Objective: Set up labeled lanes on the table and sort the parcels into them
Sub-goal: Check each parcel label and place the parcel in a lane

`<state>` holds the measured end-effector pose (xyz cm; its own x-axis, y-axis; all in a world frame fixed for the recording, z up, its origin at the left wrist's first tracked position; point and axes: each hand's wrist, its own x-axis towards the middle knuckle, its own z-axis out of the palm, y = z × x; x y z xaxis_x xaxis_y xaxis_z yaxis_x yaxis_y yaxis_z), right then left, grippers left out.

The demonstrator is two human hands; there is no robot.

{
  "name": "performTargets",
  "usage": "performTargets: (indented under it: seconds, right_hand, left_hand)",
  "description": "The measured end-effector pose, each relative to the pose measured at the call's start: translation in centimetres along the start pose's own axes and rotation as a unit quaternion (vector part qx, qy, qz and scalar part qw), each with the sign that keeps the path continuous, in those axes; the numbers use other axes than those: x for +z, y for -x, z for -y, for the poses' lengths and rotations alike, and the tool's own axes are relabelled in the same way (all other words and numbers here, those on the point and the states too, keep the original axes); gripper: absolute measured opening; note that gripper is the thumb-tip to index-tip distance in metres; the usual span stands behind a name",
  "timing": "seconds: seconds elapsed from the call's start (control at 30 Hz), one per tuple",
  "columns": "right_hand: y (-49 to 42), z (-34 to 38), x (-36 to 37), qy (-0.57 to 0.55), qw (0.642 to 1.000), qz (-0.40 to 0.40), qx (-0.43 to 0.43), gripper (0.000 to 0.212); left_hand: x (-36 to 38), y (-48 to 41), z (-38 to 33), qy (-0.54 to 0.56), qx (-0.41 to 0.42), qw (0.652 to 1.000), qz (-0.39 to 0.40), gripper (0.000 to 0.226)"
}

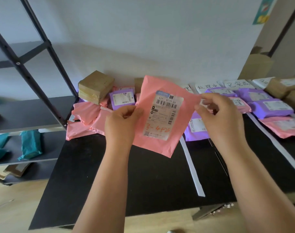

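My left hand (121, 120) pinches the left edge of a pink parcel (160, 147), thumb in front and fingers curled behind. My right hand (217, 115) nips its upper right corner between thumb and fingertips. Between the two, the parcel hangs upright above the worktop (126, 174), its shipping label (164, 115) turned towards me, with barcodes on top and an orange handwritten number below.

It looks like a thin plastic mailer, flat and nearly empty, so I judge it very light and quite limp. It holds its shape only where I stretch it, and the lower corner hangs free. The film is probably slick, so a loose pinch could slip. The edges and corners outside the label seem the best places to grip, because that leaves the print readable. I expect one hand at the top edge would carry it, though it would dangle and fold.

Behind my left hand more pink parcels (86, 115) lie heaped beside a taped cardboard box (96, 86). A white tape strip (192, 169) runs across the worktop as a lane line. At the back lie handwritten paper signs (208, 87), and to the right are lanes already holding purple parcels (271, 108). Far left stands a shelf (25, 115) with teal packets (31, 144).
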<state>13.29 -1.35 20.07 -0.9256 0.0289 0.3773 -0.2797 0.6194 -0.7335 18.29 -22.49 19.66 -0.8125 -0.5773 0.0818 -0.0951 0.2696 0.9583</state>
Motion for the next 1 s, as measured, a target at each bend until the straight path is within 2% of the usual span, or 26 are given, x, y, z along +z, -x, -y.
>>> performTargets:
  seconds: [0.1, 0.23, 0.47, 0.63, 0.77, 0.9, 1.0]
  right_hand:
    - [0.7, 1.2, 1.0, 0.071, 0.996, -0.017, -0.051, 0.037]
    - [2.6, 1.5, 2.8, 0.117, 0.992, 0.030, -0.028, 0.039]
    - [5.6, -2.9, 2.7, 0.061, 0.995, 0.030, 0.075, 0.010]
    - [5.1, -7.9, 0.8, -0.012, 0.988, 0.013, 0.154, 0.012]
    - [3.7, -13.0, -0.8, -0.051, 0.977, 0.016, 0.205, 0.014]
    - [2.6, -18.8, -2.1, -0.063, 0.964, 0.033, 0.255, 0.018]
    - [2.0, -23.3, -2.4, -0.036, 0.950, 0.060, 0.304, 0.012]
  left_hand:
    - [-0.6, 0.1, 0.5, -0.050, 0.022, 0.998, 0.039, 0.010]
    - [-1.0, 0.5, 2.0, -0.065, 0.014, 0.992, 0.107, 0.014]
    - [2.0, 1.4, 5.0, -0.083, -0.031, 0.984, 0.154, 0.019]
    - [6.2, 1.9, 7.2, -0.131, -0.017, 0.986, 0.098, 0.042]
    - [10.5, 2.3, 10.4, -0.174, -0.094, 0.978, 0.070, 0.054]
    - [15.7, 4.6, 13.4, -0.164, -0.188, 0.961, 0.115, 0.036]
    - [19.5, 6.3, 14.7, -0.176, -0.214, 0.947, 0.160, 0.019]
